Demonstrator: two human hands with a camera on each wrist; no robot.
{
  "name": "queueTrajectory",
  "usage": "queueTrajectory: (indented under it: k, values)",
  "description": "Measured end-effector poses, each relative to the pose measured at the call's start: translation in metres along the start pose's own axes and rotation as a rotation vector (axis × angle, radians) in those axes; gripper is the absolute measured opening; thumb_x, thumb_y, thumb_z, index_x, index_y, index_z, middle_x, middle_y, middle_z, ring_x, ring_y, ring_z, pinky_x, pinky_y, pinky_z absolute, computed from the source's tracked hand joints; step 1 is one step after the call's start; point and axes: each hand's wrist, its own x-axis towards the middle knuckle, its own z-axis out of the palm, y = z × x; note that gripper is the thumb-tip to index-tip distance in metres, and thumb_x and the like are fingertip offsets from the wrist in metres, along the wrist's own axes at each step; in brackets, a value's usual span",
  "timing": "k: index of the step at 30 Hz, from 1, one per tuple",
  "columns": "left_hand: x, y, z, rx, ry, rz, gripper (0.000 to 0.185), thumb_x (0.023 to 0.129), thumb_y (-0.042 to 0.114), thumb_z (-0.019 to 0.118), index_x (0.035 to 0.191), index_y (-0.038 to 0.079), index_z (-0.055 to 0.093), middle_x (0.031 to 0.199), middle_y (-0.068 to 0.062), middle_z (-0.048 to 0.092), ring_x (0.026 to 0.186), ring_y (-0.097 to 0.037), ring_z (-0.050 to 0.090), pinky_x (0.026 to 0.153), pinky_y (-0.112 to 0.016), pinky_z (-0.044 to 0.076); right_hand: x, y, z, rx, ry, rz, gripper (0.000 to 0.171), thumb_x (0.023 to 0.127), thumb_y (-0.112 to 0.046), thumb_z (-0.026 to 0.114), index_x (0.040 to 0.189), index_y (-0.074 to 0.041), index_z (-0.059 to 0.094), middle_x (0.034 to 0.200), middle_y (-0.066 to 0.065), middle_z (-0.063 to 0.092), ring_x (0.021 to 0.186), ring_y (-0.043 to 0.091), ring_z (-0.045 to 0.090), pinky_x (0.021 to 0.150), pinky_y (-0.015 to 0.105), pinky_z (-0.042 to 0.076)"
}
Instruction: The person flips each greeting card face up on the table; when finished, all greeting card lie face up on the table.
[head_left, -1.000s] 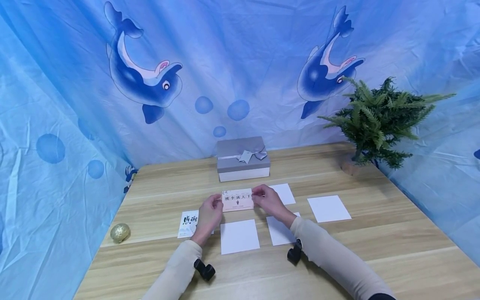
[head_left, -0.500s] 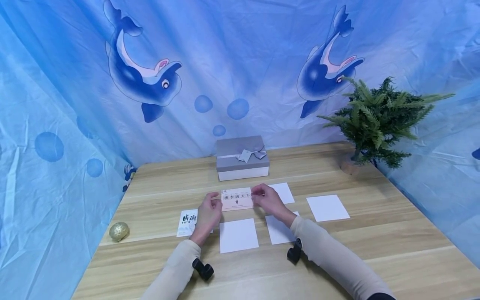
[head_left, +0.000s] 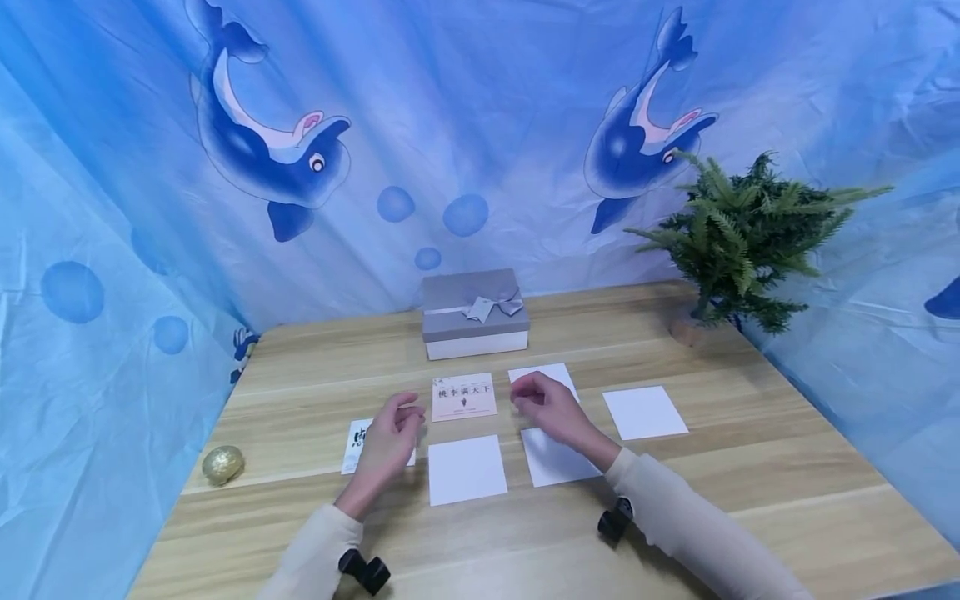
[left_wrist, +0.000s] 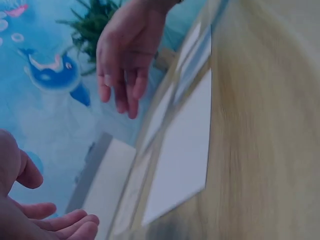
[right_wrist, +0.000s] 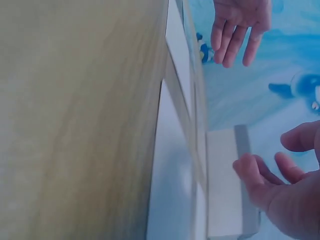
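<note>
A pinkish card with printed characters (head_left: pixel 463 398) lies flat between the two hands in the head view. On its left is my left hand (head_left: pixel 387 437), fingers relaxed and apart from it, partly covering a second printed card (head_left: pixel 357 447). My right hand (head_left: pixel 553 408) hovers on the other side, above blank white cards, holding nothing. A blank card (head_left: pixel 468 471) lies in front of the printed one, with another blank card (head_left: pixel 558 462) under the right forearm. Both wrist views show loose fingers with nothing between them, such as the right hand (right_wrist: pixel 287 187).
A grey-lidded gift box (head_left: pixel 476 321) with a ribbon bow stands behind the cards. A gold ball (head_left: pixel 222 465) sits at the left edge. One more blank card (head_left: pixel 645 412) lies to the right, in front of a small artificial fir tree (head_left: pixel 738 242).
Both hands have let go of the pinkish printed card and drawn apart from it, left hand to the left and right hand to the right. The card stays on the table.
</note>
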Motion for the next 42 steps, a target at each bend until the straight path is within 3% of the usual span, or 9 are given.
queueTrajectory:
  k: [3, 8, 13, 17, 25, 30, 35, 42]
  values:
    - [-0.012, 0.007, -0.006, 0.02, -0.025, 0.004, 0.043, 0.097, 0.013, 0.052, 0.138, 0.002, 0.047, 0.123, -0.018, 0.064, 0.115, -0.032, 0.062, 0.102, -0.045, 0.048, -0.011, -0.008, -0.004, -0.049, -0.035, -0.024, 0.017, 0.089, -0.003, 0.064, 0.107, -0.005, 0.065, 0.099, 0.004, 0.069, 0.095, 0.019, 0.065, 0.086, 0.034, 0.054]
    - [-0.033, 0.016, -0.012, 0.019, -0.046, 0.031, 0.039, 0.097, 0.009, 0.052, 0.135, 0.001, 0.049, 0.12, -0.02, 0.065, 0.112, -0.031, 0.063, 0.098, -0.043, 0.051, -0.027, -0.012, -0.007, -0.107, -0.109, -0.086, 0.019, 0.09, -0.004, 0.063, 0.109, 0.0, 0.063, 0.1, 0.009, 0.07, 0.094, 0.02, 0.065, 0.084, 0.03, 0.054]
    - [-0.048, 0.016, -0.016, -0.007, -0.05, 0.027, 0.039, 0.096, 0.004, 0.051, 0.134, -0.001, 0.049, 0.119, -0.02, 0.065, 0.11, -0.029, 0.064, 0.092, -0.033, 0.053, -0.04, -0.012, -0.005, -0.099, -0.164, -0.116, 0.02, 0.091, -0.004, 0.062, 0.11, 0.002, 0.061, 0.102, 0.015, 0.069, 0.094, 0.022, 0.066, 0.083, 0.027, 0.054]
    - [-0.056, 0.014, -0.019, -0.059, -0.062, 0.001, 0.042, 0.095, 0.003, 0.051, 0.137, -0.001, 0.046, 0.121, -0.022, 0.064, 0.11, -0.031, 0.064, 0.092, -0.032, 0.054, -0.045, -0.009, -0.003, -0.097, -0.181, -0.106, 0.021, 0.09, -0.003, 0.061, 0.11, 0.002, 0.061, 0.102, 0.017, 0.069, 0.093, 0.022, 0.066, 0.081, 0.025, 0.054]
    - [-0.058, -0.002, -0.011, -0.083, -0.12, 0.004, 0.042, 0.096, 0.002, 0.049, 0.136, -0.008, 0.043, 0.118, -0.028, 0.063, 0.104, -0.036, 0.065, 0.087, -0.04, 0.057, -0.051, -0.006, 0.0, -0.136, -0.23, -0.101, 0.025, 0.09, -0.006, 0.062, 0.114, 0.003, 0.062, 0.1, 0.011, 0.07, 0.091, 0.02, 0.065, 0.079, 0.026, 0.054]
    - [-0.06, -0.009, -0.005, -0.074, -0.143, -0.04, 0.043, 0.096, 0.006, 0.049, 0.137, -0.006, 0.043, 0.119, -0.025, 0.063, 0.105, -0.034, 0.065, 0.086, -0.037, 0.057, -0.053, -0.006, 0.002, -0.151, -0.292, -0.096, 0.029, 0.092, -0.01, 0.062, 0.117, 0.004, 0.061, 0.1, 0.008, 0.07, 0.089, 0.016, 0.064, 0.077, 0.026, 0.054]
    - [-0.063, -0.01, -0.002, -0.102, -0.169, -0.08, 0.046, 0.096, 0.008, 0.05, 0.139, -0.005, 0.041, 0.124, -0.028, 0.059, 0.108, -0.036, 0.063, 0.086, -0.037, 0.057, -0.053, -0.006, 0.005, -0.118, -0.335, -0.052, 0.031, 0.094, -0.009, 0.059, 0.121, 0.004, 0.059, 0.105, 0.01, 0.069, 0.088, 0.016, 0.065, 0.078, 0.027, 0.055]
    - [-0.062, -0.009, 0.0, -0.097, -0.149, -0.067, 0.044, 0.096, 0.006, 0.05, 0.138, -0.007, 0.042, 0.127, -0.03, 0.055, 0.115, -0.04, 0.058, 0.086, -0.036, 0.058, -0.053, -0.004, 0.008, -0.117, -0.362, -0.059, 0.027, 0.094, -0.009, 0.06, 0.117, 0.004, 0.061, 0.104, 0.008, 0.068, 0.093, 0.018, 0.064, 0.079, 0.026, 0.055]
